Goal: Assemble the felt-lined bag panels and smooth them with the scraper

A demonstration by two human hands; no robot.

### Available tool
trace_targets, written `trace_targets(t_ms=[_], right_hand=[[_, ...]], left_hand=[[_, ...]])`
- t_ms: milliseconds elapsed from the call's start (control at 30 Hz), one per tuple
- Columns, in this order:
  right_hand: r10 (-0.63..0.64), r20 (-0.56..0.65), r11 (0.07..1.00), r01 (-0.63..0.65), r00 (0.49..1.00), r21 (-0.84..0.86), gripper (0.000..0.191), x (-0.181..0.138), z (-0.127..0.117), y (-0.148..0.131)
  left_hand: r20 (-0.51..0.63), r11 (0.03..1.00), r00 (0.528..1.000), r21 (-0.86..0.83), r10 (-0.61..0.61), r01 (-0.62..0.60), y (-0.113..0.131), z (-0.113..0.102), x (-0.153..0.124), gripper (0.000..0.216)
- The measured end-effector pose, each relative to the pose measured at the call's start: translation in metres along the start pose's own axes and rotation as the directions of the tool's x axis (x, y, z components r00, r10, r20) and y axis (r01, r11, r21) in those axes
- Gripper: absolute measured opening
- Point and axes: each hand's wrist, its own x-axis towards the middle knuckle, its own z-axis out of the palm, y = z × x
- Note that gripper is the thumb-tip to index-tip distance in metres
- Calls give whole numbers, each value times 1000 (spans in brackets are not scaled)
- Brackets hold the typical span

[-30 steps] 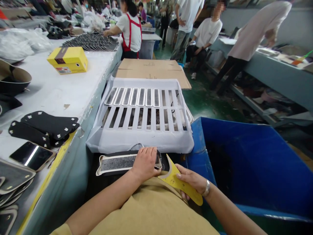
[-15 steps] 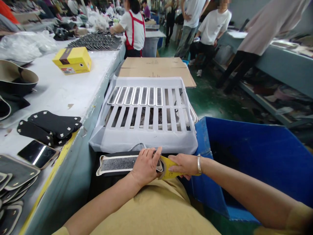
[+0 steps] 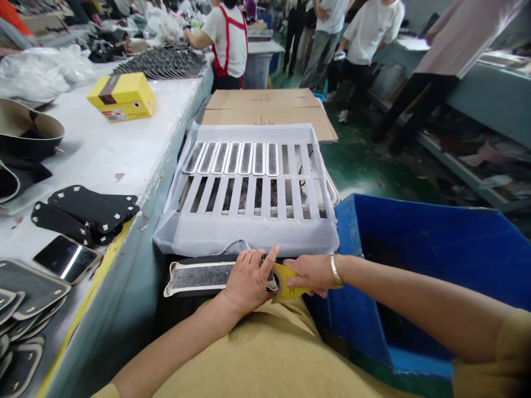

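Directly before the yellow shirt [image 3: 257, 354], a cream-edged gray strip [image 3: 201, 278] lay on a black base [image 3: 209, 294], its right part covered by the left hand [image 3: 246, 276]. Those fingers draped over it, the index finger apart; whether they gripped it could not be told. The right hand [image 3: 311, 272] had its fingers clamped on a flat yellow tool [image 3: 286, 282] at the strip's right end, where any contact was hard to see. Seven similar strips [image 3: 246, 158] sat in the far row of the slotted white rack [image 3: 249, 235]; objects beneath its openings were indistinct. The blue bin [image 3: 435, 232] was dark inside and cut off at right. On the tabletop [image 3: 103, 143], a yellow cardboard box [image 3: 128, 102] stood closed, its inside hidden.
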Motion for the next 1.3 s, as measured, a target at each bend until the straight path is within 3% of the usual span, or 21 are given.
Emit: trace_targets(t_ms=[733,1000,1300], right_hand=[[-35,85,950,7,996,312,23,3,13,9],[-42,42,921,22,998,388,27,5,21,10],[-89,-28,888,92,996,451,35,8,30,14]], left_hand=[[-42,995,998,90,56,-52,2,4,-6,81],[-43,973,992,204,118,-106,-2,8,-11,73],[28,941,976,259,218,-218,-15,1,-15,66]])
